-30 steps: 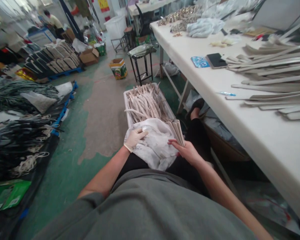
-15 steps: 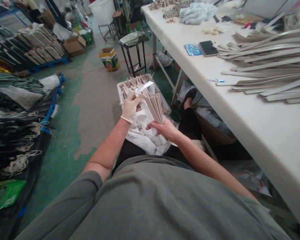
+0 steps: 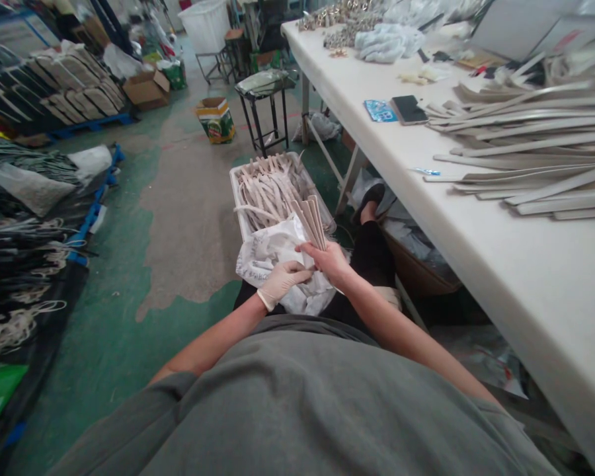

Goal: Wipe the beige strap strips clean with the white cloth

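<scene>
My right hand [image 3: 333,262] is bare and closed round several flat beige straps [image 3: 313,219], whose rounded ends fan upward. Just left of it, my left hand [image 3: 286,280], in a pale glove, has its fingers pinched together by the lower side of the right hand. What lies between those fingertips is too small to make out. Under both hands a crumpled white bag [image 3: 272,246] with dark print spreads over my lap. Beyond it stands a white plastic crate [image 3: 238,198] full of loose beige strips [image 3: 270,182].
To my right runs a long white table [image 3: 476,251] with a pile of grey-beige straps [image 3: 530,145], a dark phone-like object [image 3: 408,110] and a blue packet [image 3: 379,111]. A black stool [image 3: 262,89] and a cardboard box [image 3: 215,120] stand ahead. Loaded pallets [image 3: 92,211] line the left.
My left hand has come down and toward me, from above the crate to beside the right hand. The white strip near it is out of sight. My right hand still grips the straps.
</scene>
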Tool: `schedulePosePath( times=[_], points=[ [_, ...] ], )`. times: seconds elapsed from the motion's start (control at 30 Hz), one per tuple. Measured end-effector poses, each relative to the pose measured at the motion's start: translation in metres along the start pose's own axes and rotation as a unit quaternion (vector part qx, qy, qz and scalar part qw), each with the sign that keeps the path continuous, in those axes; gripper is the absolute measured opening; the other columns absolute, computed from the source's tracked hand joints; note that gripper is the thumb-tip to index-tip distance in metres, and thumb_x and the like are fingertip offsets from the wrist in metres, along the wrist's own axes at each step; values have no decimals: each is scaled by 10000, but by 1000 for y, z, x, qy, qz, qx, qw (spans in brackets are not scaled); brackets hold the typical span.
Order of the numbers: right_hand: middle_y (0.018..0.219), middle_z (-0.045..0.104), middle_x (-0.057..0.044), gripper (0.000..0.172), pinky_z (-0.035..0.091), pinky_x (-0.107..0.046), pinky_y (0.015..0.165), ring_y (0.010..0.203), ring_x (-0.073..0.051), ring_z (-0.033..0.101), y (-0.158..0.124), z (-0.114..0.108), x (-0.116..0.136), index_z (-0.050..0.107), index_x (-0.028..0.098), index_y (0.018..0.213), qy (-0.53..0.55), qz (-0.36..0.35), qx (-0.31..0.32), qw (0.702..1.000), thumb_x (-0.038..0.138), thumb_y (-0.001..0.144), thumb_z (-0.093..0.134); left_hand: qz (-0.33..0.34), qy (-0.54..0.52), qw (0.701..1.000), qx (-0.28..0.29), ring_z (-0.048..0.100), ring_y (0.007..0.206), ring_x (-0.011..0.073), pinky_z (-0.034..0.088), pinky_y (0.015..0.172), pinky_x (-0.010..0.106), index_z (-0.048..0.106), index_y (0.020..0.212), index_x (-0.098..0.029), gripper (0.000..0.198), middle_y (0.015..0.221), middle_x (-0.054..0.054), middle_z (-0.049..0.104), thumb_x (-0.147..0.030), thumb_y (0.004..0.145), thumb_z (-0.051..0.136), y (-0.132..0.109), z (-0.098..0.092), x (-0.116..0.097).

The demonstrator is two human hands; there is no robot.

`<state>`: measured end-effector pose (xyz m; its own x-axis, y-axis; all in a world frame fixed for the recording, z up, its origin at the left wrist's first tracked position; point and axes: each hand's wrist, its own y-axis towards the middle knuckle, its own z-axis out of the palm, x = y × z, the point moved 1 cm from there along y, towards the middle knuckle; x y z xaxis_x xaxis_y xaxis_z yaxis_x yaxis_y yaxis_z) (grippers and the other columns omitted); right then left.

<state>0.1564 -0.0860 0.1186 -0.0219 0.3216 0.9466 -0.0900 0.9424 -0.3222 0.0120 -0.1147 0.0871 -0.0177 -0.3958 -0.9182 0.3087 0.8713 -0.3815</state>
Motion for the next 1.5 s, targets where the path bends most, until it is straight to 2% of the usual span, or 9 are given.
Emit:
schedulePosePath(
  times=[0.1, 0.23, 0.37, 0.5, 0.67, 0.9, 1.17, 1.3, 1.5],
  points=[
    [643, 631, 12, 240, 448, -235, 469, 435, -57, 305, -1, -9, -4, 709, 175, 825, 58, 60, -21, 996, 411, 783, 704, 5, 21, 999, 32, 565, 669, 149, 457, 721, 299, 653, 630, -139, 491, 657, 28, 641, -595, 630, 834, -5, -3, -4],
    [861, 744, -46, 242, 458, -214, 458, 419, -28, 266, -7, -17, -8, 713, 161, 884, 66, 118, 40, 990, 396, 858, 665, -24, 0, 997, 67, 604, 722, 170, 476, 776, 313, 687, 689, -129, 479, 721, 54, 684, -587, 651, 820, -11, -10, -4],
    [698, 696, -27, 197, 416, -210, 419, 421, -46, 293, -13, -12, -17, 693, 145, 787, 5, 148, 76, 986, 336, 836, 688, -51, 2, 994, 93, 612, 738, 169, 472, 785, 307, 718, 751, -121, 451, 779, 69, 715, -559, 687, 807, -15, -11, 3],
    [561, 583, 27, 115, 408, -211, 430, 450, -70, 359, -14, -6, -27, 657, 164, 710, -20, 138, 56, 989, 249, 746, 726, -71, -14, 991, 111, 626, 748, 182, 468, 765, 304, 724, 762, -119, 463, 779, 75, 718, -569, 686, 798, -18, -10, 9],
    [448, 394, 86, 162, 427, -225, 451, 423, -72, 296, -13, -8, -38, 605, 184, 674, 19, 140, 40, 989, 295, 746, 699, -72, 8, 994, 87, 528, 650, 128, 399, 656, 269, 693, 730, -117, 475, 736, 50, 673, -586, 707, 767, -24, -17, 15],
    [562, 522, 62, 119, 416, -206, 450, 418, -51, 282, -10, -9, -39, 626, 185, 755, 70, 117, -12, 991, 280, 719, 687, -27, 59, 997, 42, 421, 635, 102, 323, 628, 250, 545, 637, -155, 468, 640, -39, 494, -519, 636, 840, -28, -19, 23],
    [797, 721, -26, 246, 383, -205, 428, 425, -40, 268, -11, -16, -42, 694, 169, 830, 73, 148, 65, 984, 411, 785, 707, -49, 6, 998, 29, 368, 578, 81, 270, 574, 241, 472, 626, -170, 549, 605, -55, 436, -566, 623, 852, -25, -16, 24],
    [652, 659, 3, 253, 388, -198, 415, 422, -44, 306, -18, -8, -52, 668, 165, 750, 59, 159, 120, 978, 385, 708, 786, -92, -51, 994, 27, 400, 550, 79, 270, 545, 237, 494, 648, -167, 593, 607, -47, 462, -604, 552, 884, -23, -13, 30],
    [598, 634, 23, 142, 426, -188, 430, 457, -67, 430, -18, 0, -56, 638, 177, 691, 27, 136, 78, 987, 261, 685, 752, -93, -74, 993, 3, 393, 525, 65, 270, 516, 222, 487, 625, -162, 571, 578, -55, 453, -541, 570, 910, -23, -14, 34]
  ],
)
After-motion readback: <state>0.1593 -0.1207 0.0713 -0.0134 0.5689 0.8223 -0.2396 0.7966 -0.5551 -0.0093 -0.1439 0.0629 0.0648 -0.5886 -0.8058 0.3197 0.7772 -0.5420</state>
